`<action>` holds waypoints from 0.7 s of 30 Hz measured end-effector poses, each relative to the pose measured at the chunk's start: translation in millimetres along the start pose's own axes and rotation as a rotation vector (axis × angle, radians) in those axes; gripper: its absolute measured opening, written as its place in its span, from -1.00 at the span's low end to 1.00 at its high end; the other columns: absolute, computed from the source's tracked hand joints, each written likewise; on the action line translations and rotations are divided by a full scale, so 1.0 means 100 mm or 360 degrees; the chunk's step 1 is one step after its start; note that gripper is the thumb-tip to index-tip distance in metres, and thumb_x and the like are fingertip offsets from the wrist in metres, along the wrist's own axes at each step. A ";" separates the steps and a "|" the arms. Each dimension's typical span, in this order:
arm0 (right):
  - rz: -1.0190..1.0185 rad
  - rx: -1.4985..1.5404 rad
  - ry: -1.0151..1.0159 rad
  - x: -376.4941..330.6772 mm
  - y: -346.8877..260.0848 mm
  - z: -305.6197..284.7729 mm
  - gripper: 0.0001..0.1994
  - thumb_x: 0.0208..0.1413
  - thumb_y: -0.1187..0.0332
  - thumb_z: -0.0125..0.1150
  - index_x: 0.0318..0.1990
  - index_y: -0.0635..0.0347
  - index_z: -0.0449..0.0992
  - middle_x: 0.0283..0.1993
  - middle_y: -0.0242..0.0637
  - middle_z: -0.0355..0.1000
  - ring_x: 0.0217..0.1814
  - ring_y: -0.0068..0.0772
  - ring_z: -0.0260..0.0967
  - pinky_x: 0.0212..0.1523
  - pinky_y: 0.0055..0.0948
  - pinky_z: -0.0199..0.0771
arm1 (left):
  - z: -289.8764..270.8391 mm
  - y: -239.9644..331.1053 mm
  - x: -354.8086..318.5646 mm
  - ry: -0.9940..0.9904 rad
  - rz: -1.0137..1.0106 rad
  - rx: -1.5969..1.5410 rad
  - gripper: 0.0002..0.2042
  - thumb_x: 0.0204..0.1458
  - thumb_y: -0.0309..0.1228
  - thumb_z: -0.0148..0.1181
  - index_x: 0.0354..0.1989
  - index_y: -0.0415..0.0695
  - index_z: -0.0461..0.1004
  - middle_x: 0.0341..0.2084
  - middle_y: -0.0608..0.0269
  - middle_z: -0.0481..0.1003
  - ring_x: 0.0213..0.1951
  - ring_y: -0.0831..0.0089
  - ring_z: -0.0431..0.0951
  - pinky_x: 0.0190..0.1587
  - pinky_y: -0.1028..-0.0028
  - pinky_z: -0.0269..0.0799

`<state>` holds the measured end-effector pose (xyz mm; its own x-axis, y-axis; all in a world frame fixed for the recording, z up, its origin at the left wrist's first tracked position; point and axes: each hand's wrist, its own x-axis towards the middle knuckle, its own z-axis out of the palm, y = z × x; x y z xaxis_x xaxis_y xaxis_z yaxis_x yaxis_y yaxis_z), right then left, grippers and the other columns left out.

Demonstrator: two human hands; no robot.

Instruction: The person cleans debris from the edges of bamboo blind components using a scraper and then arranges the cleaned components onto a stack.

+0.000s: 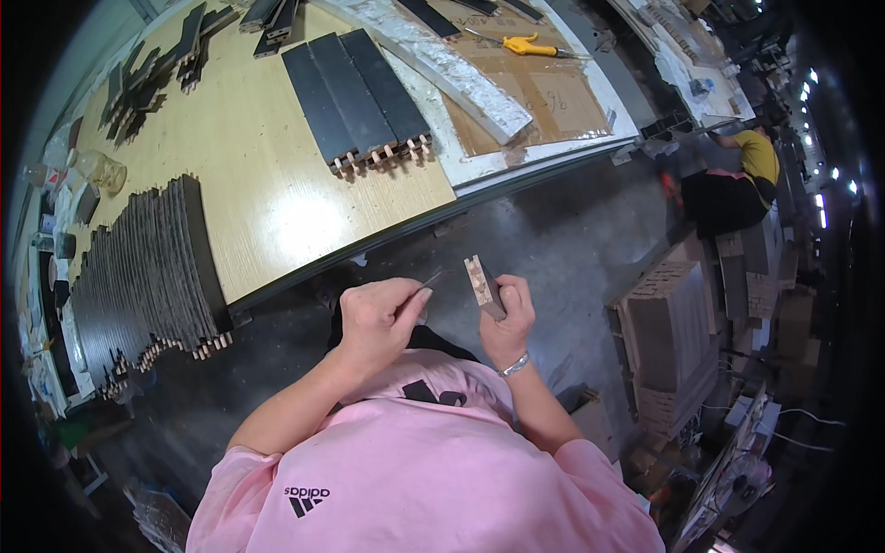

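Note:
My right hand is wrapped round a dark board, held up so that its pale, speckled wood end faces me. Pinched between the thumb and fingers of my left hand is a small, thin dark tool; its kind is too small to make out. Its tip points toward the board and stays apart from it. Both hands are in front of my body, just off the table's near edge. Nearest on the table, three dark boards lie side by side with wooden dowels sticking out of their ends.
A long row of dark dowelled boards stands at the left of the pale tabletop. Further back lie loose dark pieces, a white foam strip and a yellow-handled tool on cardboard. Stacked panels and a person in yellow are at right.

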<state>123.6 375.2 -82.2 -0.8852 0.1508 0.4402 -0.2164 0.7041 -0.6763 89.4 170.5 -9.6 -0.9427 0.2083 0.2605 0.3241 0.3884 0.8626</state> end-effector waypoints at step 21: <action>0.0003 -0.0205 -0.0135 0.12 -0.04 -0.02 -0.45 -0.23 0.50 0.26 0.06 0.22 0.36 -0.14 -0.04 0.23 -0.11 0.03 0.24 -0.08 -0.16 0.31 | -0.10 -0.06 0.13 -0.0039 0.0115 -0.0070 -0.94 -0.07 -0.56 0.30 -0.40 -0.22 0.58 -0.64 0.19 0.49 -0.60 0.33 0.52 -0.51 0.44 0.37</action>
<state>114.6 375.2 -73.4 -0.9184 0.0970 0.3836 -0.1648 0.7877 -0.5936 74.8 162.0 -7.7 -0.9146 0.2566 0.3125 0.3871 0.3320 0.8602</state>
